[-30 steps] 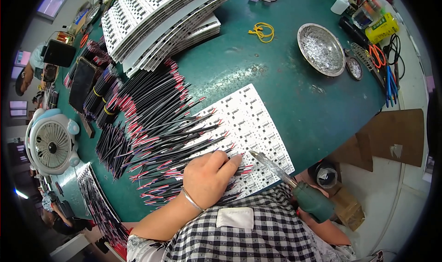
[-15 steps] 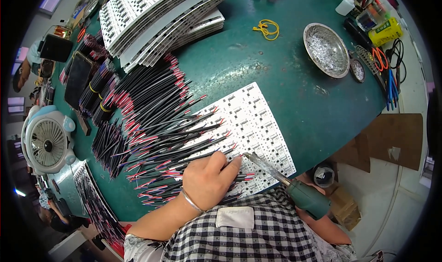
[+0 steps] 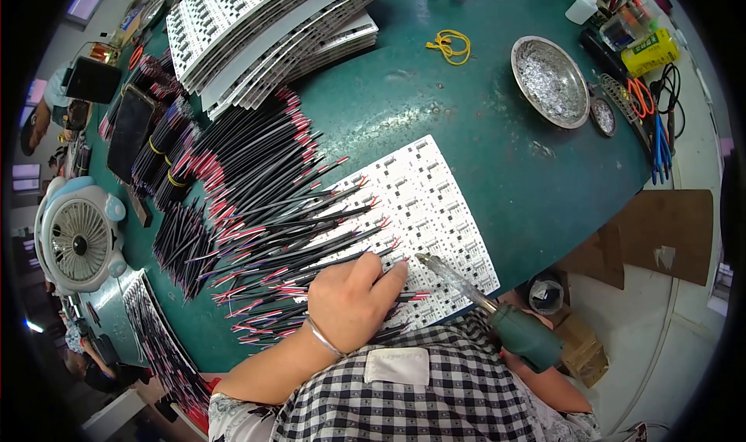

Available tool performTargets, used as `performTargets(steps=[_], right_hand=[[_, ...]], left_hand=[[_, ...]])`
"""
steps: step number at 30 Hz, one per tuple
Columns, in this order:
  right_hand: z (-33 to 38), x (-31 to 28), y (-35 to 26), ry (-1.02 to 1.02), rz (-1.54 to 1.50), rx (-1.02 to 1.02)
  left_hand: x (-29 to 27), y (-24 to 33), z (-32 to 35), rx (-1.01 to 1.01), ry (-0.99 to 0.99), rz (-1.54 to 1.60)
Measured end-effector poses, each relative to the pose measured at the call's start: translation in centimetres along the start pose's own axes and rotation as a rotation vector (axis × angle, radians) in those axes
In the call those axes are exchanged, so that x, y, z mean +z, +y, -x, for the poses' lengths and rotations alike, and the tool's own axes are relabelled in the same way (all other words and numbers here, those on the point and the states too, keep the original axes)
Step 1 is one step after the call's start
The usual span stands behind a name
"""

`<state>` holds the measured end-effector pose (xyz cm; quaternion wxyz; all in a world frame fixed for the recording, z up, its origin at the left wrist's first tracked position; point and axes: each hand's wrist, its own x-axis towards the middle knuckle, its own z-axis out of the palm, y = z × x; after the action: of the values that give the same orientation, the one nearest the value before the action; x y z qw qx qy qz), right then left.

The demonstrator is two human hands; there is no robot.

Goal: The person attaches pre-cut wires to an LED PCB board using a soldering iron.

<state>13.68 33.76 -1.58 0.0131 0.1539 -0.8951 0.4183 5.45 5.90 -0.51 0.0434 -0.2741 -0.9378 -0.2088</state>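
Now, left hand: left hand presses fingertips on thin black-and-red wires, grip clamped on one wire.
Right hand: mostly hidden; grip grasping green-handled soldering iron, tip beside the fingertips.
Board: white rectangular circuit board at the green counter near edge.

Electronics workshop: soldering iron, circuit boards
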Motion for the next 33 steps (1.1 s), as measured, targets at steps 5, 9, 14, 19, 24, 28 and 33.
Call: performTargets(steps=[5, 9, 14, 19, 24, 28, 33], right_hand=[[0.4, -0.2, 0.9, -0.059, -0.032, -0.053], [0.5, -0.5, 0.2, -0.074, -0.068, 0.014], [0.4, -0.2, 0.4, -0.071, -0.093, -0.033], [0.8, 0.3, 0.7, -0.005, -0.107, -0.016], [0.9, -0.4, 0.0, -0.04, -0.06, 0.049], [1.1, -0.4, -0.3, -0.055, -0.04, 0.099], [1.0, -0.6, -0.3, -0.068, -0.009, 0.015]], left_hand=[[0.4, -0.1, 0.3, -0.036, 0.02, 0.046], [0.3, -0.3, 0.2, -0.039, 0.021, 0.087], [0.1, -0.2, 0.1, -0.036, 0.012, 0.078], [0.2, -0.3, 0.1, -0.037, 0.003, 0.09], [0.3, -0.1, 0.3, -0.081, -0.017, 0.085], [0.3, -0.2, 0.3, -0.088, -0.012, 0.102], [0.1, -0.4, -0.1, -0.085, -0.039, 0.172]])
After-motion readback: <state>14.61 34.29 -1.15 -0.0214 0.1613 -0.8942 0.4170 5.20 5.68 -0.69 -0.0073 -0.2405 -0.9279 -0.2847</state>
